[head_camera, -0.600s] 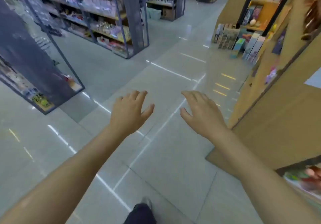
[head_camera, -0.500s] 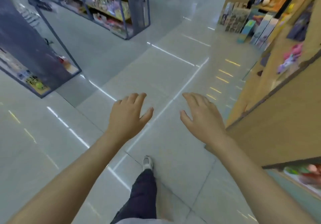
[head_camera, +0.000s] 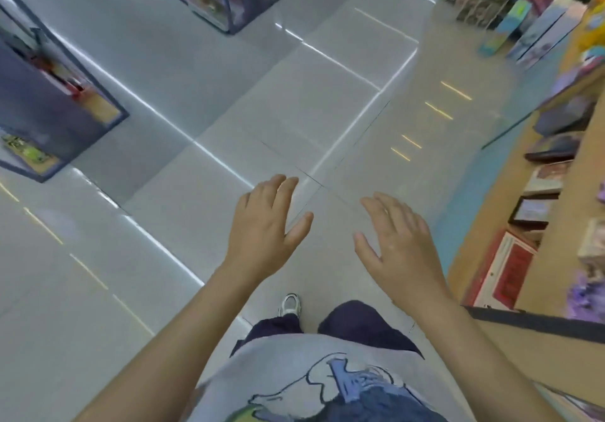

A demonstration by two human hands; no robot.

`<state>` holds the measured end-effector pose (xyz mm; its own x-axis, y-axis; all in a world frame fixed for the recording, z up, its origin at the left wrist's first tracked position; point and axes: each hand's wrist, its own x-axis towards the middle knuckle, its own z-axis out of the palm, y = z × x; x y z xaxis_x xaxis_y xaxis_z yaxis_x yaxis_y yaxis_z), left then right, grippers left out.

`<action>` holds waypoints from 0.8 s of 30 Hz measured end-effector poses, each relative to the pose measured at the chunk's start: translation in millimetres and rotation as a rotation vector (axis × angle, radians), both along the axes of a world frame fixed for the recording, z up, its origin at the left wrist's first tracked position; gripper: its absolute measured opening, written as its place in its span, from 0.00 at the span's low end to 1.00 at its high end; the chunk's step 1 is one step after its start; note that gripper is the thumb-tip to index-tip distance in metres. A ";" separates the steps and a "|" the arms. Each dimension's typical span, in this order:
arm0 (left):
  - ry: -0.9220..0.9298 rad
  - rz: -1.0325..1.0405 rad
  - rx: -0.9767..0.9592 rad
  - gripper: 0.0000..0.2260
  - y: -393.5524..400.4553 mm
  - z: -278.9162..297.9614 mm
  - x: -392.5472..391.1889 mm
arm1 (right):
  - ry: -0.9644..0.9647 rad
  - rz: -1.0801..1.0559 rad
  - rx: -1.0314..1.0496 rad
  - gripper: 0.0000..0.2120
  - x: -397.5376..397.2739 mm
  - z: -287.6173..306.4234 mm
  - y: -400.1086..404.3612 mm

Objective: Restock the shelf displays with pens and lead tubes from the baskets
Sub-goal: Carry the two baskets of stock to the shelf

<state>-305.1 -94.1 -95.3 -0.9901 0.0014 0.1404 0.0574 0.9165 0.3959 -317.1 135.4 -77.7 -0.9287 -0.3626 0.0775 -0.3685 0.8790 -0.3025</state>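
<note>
Left hand held out palm-down at mid-frame, fingers straight and slightly spread, holding nothing. Right hand alongside, well apart from the left, likewise flat, wide and empty. Both raised over bare floor, touching nothing. Below the hands: grey printed shirt, dark trousers, one white shoe planted on the tiles. To the right, wooden shelf with framed pictures, boxed goods and a red-and-white box at its foot; contents blurred. To the left and ahead, dark metal racks of mixed stock, well apart from the hands. No pens, lead tubes or baskets visible anywhere in view; their place cannot be told.

Step in hand, judged: transit along the aisle between pick-up and display, with no restocking grasp begun. Next move calls for bringing a basket or the pen display into sight, then closing the fingers round a small bundle of pens or tubes. Slim, smooth items likely to roll or slip; a gathered grip advisable.
</note>
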 end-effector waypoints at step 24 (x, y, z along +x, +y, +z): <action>0.007 0.025 -0.046 0.27 8.9 -8.2 -756.1 | 0.058 -0.102 -0.033 0.26 -776.9 -2.3 20.6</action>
